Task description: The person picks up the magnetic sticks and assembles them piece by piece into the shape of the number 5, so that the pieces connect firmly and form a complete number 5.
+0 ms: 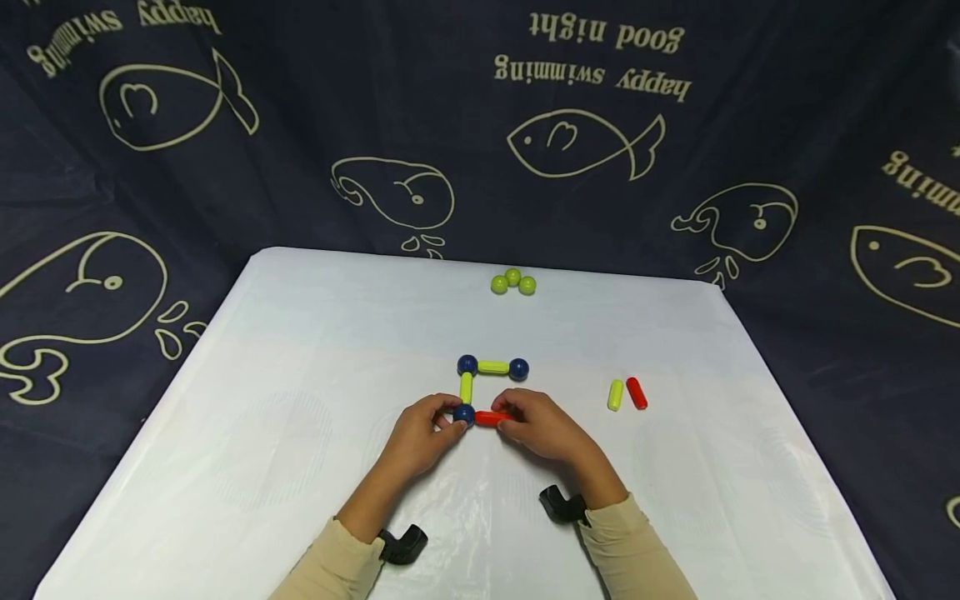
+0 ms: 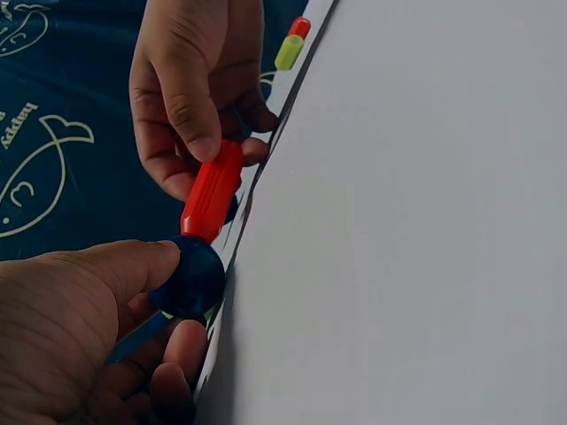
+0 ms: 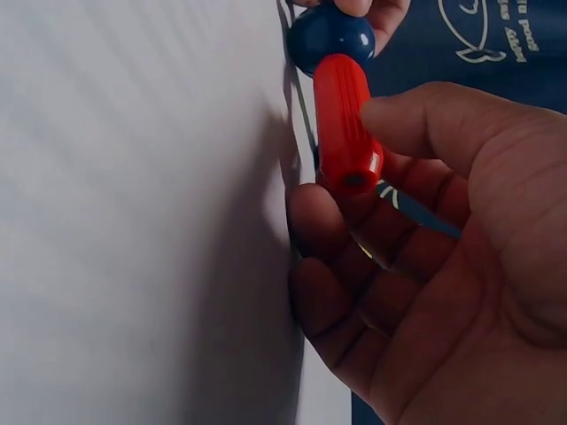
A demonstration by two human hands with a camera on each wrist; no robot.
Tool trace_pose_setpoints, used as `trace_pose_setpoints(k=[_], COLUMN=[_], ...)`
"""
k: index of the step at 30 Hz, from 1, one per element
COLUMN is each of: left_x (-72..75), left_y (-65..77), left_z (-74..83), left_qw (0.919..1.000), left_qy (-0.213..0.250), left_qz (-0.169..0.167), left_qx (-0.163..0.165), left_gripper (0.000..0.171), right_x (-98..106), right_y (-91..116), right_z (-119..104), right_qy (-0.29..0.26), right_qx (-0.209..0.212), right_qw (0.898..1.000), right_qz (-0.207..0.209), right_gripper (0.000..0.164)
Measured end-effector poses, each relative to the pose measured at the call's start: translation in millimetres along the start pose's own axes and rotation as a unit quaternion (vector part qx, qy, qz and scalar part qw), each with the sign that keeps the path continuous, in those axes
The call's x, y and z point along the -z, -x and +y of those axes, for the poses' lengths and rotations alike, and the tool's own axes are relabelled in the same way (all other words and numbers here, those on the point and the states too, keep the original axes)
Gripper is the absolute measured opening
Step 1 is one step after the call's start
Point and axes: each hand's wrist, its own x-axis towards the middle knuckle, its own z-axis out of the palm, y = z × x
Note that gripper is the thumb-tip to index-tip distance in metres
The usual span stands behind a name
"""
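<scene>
My left hand (image 1: 422, 435) pinches a dark blue ball (image 1: 464, 415) between thumb and fingers. A red rod (image 1: 489, 419) meets that ball on its right side, and my right hand (image 1: 542, 423) grips the rod near its other end. In the right wrist view the free end of the red rod (image 3: 345, 133) shows a dark hole. From the held ball a yellow-green rod (image 1: 467, 388) runs away from me to a second blue ball (image 1: 467, 365). Another yellow-green rod (image 1: 493, 367) links this one to a third blue ball (image 1: 518, 369) on the right.
On the white table (image 1: 300, 333), a loose yellow-green rod (image 1: 615, 395) and a loose red rod (image 1: 637, 393) lie to the right. Three green balls (image 1: 513, 277) sit together near the far edge. A dark cloth (image 1: 465, 92) with fish drawings hangs behind the table.
</scene>
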Motion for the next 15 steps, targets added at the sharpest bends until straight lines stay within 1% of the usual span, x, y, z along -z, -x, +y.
trace_pose_setpoints(k=[7, 11, 15], left_x=[-0.2, 0.0, 0.2], left_y=[0.8, 1.2, 1.3], left_z=[-1.6, -1.0, 0.0], left_qw=[1.0000, 1.0000, 0.9999], left_qy=[-0.001, -0.007, -0.009], left_qz=[0.000, -0.003, -0.006], left_qx=[0.003, 0.004, 0.007], left_gripper=[0.028, 0.029, 0.030], right_x=[11.0, 23.8, 39.0], right_y=[-3.0, -6.7, -15.6], right_z=[4.4, 7.0, 12.9], right_qy=[-0.006, 0.004, 0.018], right_qx=[-0.010, -0.029, -0.043], right_qw=[1.000, 1.000, 0.999], right_qz=[0.002, 0.010, 0.021], right_gripper=[0.017, 0.018, 0.017])
